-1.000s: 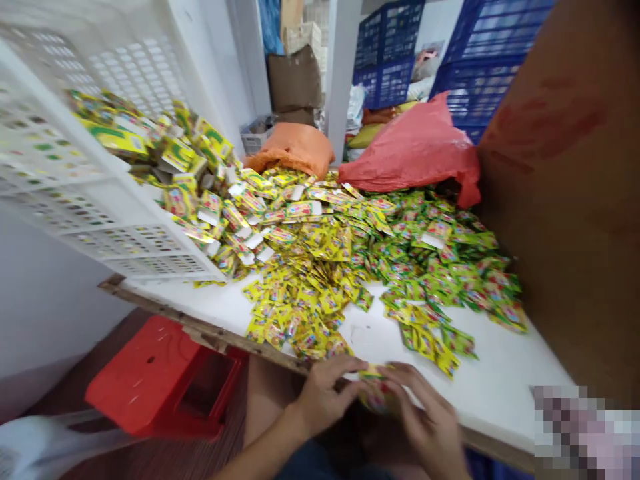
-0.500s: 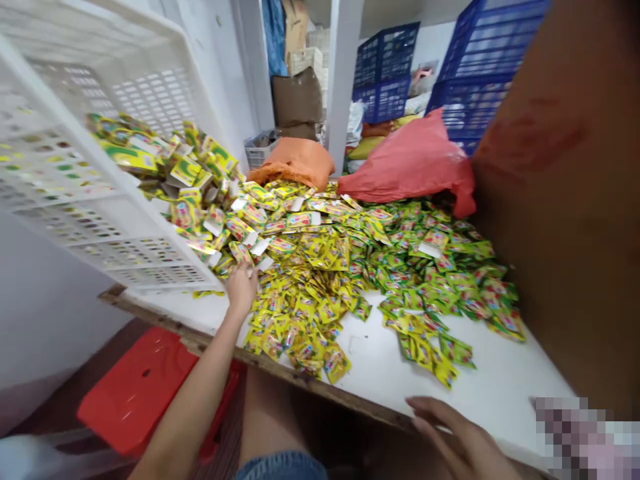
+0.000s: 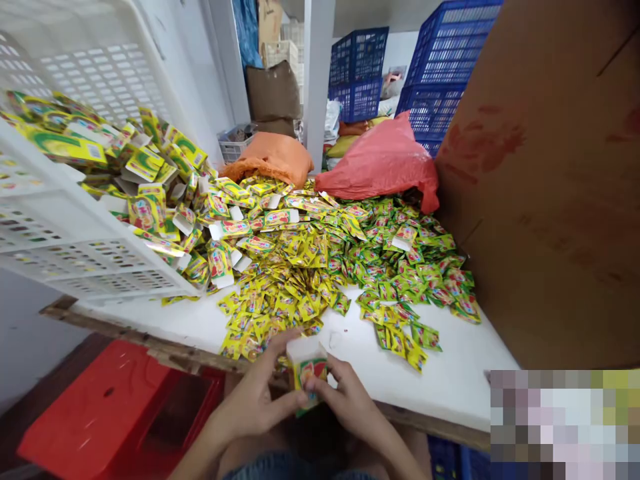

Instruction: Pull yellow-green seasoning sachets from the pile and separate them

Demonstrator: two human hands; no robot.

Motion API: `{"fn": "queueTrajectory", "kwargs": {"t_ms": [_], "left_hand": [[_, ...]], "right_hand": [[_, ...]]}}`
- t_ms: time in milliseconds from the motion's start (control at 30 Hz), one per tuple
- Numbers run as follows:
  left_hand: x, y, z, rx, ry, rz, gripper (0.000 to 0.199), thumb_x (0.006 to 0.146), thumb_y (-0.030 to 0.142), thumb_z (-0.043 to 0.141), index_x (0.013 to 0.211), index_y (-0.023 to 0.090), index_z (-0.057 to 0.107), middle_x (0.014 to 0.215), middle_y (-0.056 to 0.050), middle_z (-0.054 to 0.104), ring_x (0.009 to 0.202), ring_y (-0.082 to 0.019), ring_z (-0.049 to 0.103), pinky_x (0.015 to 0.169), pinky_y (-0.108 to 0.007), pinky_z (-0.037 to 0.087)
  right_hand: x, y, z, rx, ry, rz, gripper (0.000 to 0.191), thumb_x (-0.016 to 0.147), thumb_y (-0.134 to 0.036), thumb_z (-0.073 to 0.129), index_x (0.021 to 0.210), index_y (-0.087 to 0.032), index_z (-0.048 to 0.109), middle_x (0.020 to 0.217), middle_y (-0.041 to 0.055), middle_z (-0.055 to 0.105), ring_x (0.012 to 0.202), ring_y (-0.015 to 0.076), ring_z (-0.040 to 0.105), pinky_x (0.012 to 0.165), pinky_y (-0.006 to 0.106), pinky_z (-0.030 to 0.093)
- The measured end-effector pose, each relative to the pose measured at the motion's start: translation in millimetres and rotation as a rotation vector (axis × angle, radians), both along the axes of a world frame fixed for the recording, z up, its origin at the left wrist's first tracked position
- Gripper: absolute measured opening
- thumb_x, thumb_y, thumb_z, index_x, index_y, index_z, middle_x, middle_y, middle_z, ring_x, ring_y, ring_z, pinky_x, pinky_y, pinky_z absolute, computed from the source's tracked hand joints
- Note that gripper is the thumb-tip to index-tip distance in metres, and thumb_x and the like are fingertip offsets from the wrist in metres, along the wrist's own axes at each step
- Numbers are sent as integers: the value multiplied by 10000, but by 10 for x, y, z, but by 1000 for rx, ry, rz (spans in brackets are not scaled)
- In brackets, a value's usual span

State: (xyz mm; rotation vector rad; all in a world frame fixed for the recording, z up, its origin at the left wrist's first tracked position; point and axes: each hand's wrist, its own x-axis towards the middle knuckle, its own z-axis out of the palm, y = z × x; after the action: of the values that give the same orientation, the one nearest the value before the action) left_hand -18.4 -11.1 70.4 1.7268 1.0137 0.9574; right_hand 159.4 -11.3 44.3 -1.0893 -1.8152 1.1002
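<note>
A small printed carton (image 3: pixel 311 373) in yellow, green and red, its white flap end up, is held between my two hands at the table's front edge. My left hand (image 3: pixel 263 390) grips its left side, thumb across the front. My right hand (image 3: pixel 345 393) closes on its right side with the thumb pressed to the printed face. Just beyond them lies a heap of yellow sachets (image 3: pixel 270 300), and to its right a heap of green sachets (image 3: pixel 415 267). Similar cartons (image 3: pixel 145 207) spill from the tipped white crate (image 3: pixel 95 253) at the left.
An orange sack (image 3: pixel 275 157) and a red sack (image 3: pixel 385 163) lie behind the heaps. A tall cardboard box (image 3: pixel 520 200) walls the right side. A red stool (image 3: pixel 95 407) stands below the table's wooden edge (image 3: pixel 120 337). Blue crates (image 3: pixel 440 67) are stacked at the back.
My left hand has come from the carton pile to the front edge with a carton. My right hand has moved left and now grips it too. The view has shifted right.
</note>
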Motion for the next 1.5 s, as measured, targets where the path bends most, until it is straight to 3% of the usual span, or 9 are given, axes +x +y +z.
{"fn": "queueTrajectory", "kwargs": {"t_ms": [67,200,333,467,600,800,967,1300,1500], "left_hand": [[77,33,-239,-223,-289,95,612,701,342,688,1253,197,465,1212,-132,572,1109,-270,543,936,-393,438],[209,102,-560,-513,-605,374,496,696,427,677,1098,157,572,1022,-109,684,933,-246,648,841,-383,504],[175,180,-541,-520,-661,429,409,669,379,715,980,135,609,902,-90,718,851,-239,675,783,-366,528],[85,243,-502,-497,-553,400,372,663,378,719,919,125,624,868,-91,723,759,-223,685,718,-338,540],[9,281,-550,-527,-537,488,396,632,387,740,904,126,620,819,-80,727,701,-213,685,654,-308,536],[-21,317,-492,-570,-588,520,425,605,368,761,929,133,616,791,-61,726,669,-201,684,635,-301,535],[-59,283,-429,-591,-614,542,459,582,361,773,941,123,612,833,-79,724,685,-215,688,678,-339,543],[62,205,-481,-655,-563,478,393,565,360,783,825,124,607,680,-46,696,603,-183,658,621,-296,522],[113,169,-513,-685,-518,346,428,513,339,811,803,124,581,615,-1,636,516,-125,584,542,-257,492]], "right_hand": [[-84,0,-64,-17,112,-18,177,860,-269,505,971,-190,617,861,18,681,803,171,631,679,256,516],[25,383,-63,86,-97,-40,133,791,-289,569,843,-213,665,827,-2,684,766,168,640,647,238,505],[379,1116,-170,60,-238,-379,161,800,-227,516,884,-171,641,860,67,663,810,197,618,677,287,462],[573,1461,-424,-22,-363,-495,195,567,-161,729,733,-163,625,640,23,615,644,185,584,574,258,400],[629,1394,-518,-50,-388,-453,134,602,-214,706,661,-166,596,491,-45,514,484,129,483,490,231,331],[527,1275,-220,17,-302,-257,199,736,-346,597,672,-158,609,562,-29,548,542,126,479,510,229,333],[366,1018,-126,-24,-299,-67,108,604,-262,711,615,-187,635,656,-22,623,658,147,546,612,234,395],[-143,382,-628,-232,-318,-383,170,627,-125,607,785,-181,581,726,52,598,798,246,562,727,353,409],[142,344,-397,-300,-46,-251,187,737,-254,532,906,-173,544,743,21,602,699,180,585,630,289,477]]}}
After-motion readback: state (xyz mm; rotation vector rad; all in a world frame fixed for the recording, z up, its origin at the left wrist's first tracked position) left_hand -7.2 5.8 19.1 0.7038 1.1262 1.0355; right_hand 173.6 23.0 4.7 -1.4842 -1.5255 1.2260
